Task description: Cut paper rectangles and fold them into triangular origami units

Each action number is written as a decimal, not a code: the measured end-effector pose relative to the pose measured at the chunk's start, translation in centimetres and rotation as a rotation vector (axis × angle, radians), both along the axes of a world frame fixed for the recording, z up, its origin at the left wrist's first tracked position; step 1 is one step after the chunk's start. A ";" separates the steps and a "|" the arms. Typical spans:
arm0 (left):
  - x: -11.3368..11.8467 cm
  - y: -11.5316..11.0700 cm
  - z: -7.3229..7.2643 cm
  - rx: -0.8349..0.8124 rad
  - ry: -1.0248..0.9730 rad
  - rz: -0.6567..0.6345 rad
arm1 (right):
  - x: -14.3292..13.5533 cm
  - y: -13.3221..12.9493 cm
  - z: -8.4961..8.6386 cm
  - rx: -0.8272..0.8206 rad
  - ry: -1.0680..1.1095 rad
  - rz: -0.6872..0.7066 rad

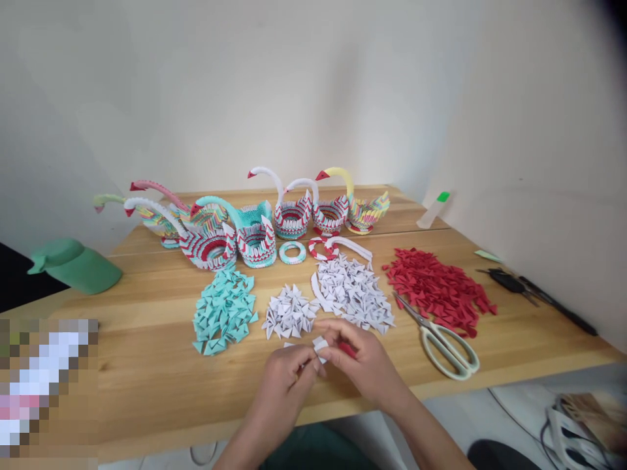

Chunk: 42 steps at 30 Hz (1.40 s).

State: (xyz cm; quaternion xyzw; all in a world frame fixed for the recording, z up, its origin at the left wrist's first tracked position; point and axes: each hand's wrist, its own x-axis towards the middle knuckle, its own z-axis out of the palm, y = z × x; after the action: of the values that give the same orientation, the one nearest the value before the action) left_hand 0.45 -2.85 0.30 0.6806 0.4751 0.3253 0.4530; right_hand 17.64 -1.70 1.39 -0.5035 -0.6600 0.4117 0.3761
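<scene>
Near the table's front edge, my left hand (290, 377) and my right hand (365, 362) meet, fingers pinched on a small folded white paper piece (320, 346). Something red (347, 350) shows under the fingers of my right hand; whether it is held or lies on the table I cannot tell. Just beyond my hands is a small pile of white folded paper triangles (290, 312), with a larger white pile (353, 295) behind to the right. Turquoise paper triangles (225, 316) lie to the left, red ones (435, 287) to the right.
Several paper swans (208, 247) stand along the back. Before them lie a turquoise-and-white ring (292, 245), a red-and-white ring (313, 250) and a curved white strip (357, 248). Scissors (448, 349) lie at right, near a black-handled tool (507, 281). A green bottle (81, 264) is at left.
</scene>
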 end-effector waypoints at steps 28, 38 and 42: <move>0.6 0.5 -0.7 0.220 0.012 0.121 | 0.1 -0.1 0.1 0.081 -0.052 0.045; 1.3 0.0 -1.5 0.088 -0.318 0.118 | -0.2 -0.7 -0.4 0.095 0.144 -0.052; 1.6 -0.5 -1.1 0.195 -0.210 0.139 | 0.1 -1.1 -0.4 0.081 0.146 -0.060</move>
State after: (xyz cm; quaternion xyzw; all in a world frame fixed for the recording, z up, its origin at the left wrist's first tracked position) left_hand 2.04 -3.31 -0.77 0.6491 0.4373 0.4699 0.4081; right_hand 17.74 -2.81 0.98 -0.4758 -0.6316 0.4089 0.4555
